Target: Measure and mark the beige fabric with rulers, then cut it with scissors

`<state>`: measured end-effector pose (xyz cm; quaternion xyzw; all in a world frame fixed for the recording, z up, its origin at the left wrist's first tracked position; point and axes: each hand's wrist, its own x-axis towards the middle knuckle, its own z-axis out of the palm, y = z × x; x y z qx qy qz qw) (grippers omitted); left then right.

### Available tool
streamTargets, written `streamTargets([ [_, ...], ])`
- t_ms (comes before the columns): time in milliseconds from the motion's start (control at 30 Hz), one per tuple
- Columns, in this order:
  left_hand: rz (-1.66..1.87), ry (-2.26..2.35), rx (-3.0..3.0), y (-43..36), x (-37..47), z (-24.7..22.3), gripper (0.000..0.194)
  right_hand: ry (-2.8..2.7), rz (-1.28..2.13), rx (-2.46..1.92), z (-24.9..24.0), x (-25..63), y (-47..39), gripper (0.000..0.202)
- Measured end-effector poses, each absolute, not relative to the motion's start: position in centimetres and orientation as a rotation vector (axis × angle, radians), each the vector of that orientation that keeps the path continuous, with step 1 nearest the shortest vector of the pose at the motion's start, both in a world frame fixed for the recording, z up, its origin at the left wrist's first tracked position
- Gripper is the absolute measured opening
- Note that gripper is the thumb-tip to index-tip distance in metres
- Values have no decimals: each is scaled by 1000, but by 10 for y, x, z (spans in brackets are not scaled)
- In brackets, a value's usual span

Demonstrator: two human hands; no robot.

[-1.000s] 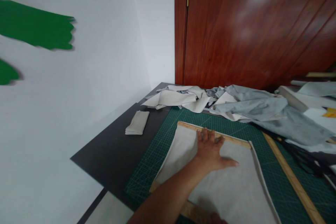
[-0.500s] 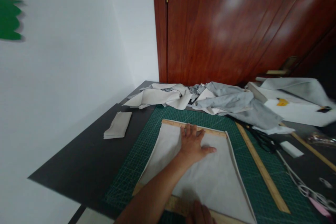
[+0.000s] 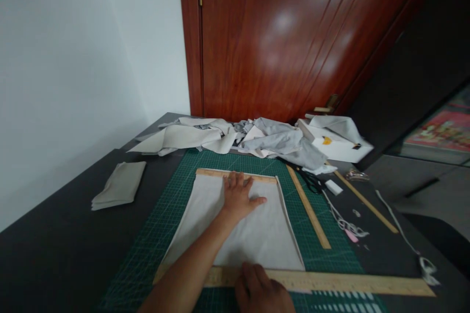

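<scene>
A pale grey piece of cloth [image 3: 253, 239] lies flat on a green cutting mat [image 3: 147, 249]. A short wooden ruler [image 3: 262, 178] lies along its far edge. My left hand [image 3: 238, 198] is spread flat, palm down, fingertips on that ruler and the palm on the cloth. Across the near edge runs a long wooden ruler [image 3: 341, 281], reaching well past the cloth on the right. My right hand [image 3: 262, 291] has its fingers bent together over this long ruler; their undersides are hidden. My left forearm covers part of the cloth and the ruler's left part.
Folded cloth [image 3: 119, 186] sits on the dark table at left. Fabric scraps [image 3: 271, 137] and a white box [image 3: 338, 144] stand at the back. At right lie another wooden ruler [image 3: 308, 208], black scissors [image 3: 310, 181], a white block [image 3: 333, 187] and white cord [image 3: 348, 225].
The view has swung right and tilted down, showing more of the long ruler and my right hand. My left hand stays spread at the cloth's far edge.
</scene>
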<state>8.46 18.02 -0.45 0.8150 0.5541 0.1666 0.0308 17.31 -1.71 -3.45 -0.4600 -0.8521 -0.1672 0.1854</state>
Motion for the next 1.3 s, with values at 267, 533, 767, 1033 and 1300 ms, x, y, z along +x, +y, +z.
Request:
streamTargets([
  [267, 454, 1710, 2516, 182, 84, -3, 91, -2499, 440, -1347, 143, 258, 25, 40],
  [533, 436, 1731, 2525, 180, 84, 1, 90, -2265, 629, -1649, 174, 354, 140, 39],
  [767, 416, 1731, 2566, 184, 84, -1, 91, -2001, 412, -2487, 101, 396, 216, 14],
  [1033, 382, 1732, 2561, 185, 85, 1, 92, -1712, 312, -2730, 50, 418, 232, 45],
  [1300, 388, 1732, 2564, 183, 87, 2, 89, -1616, 157, -2672, 31, 436, 235, 46],
])
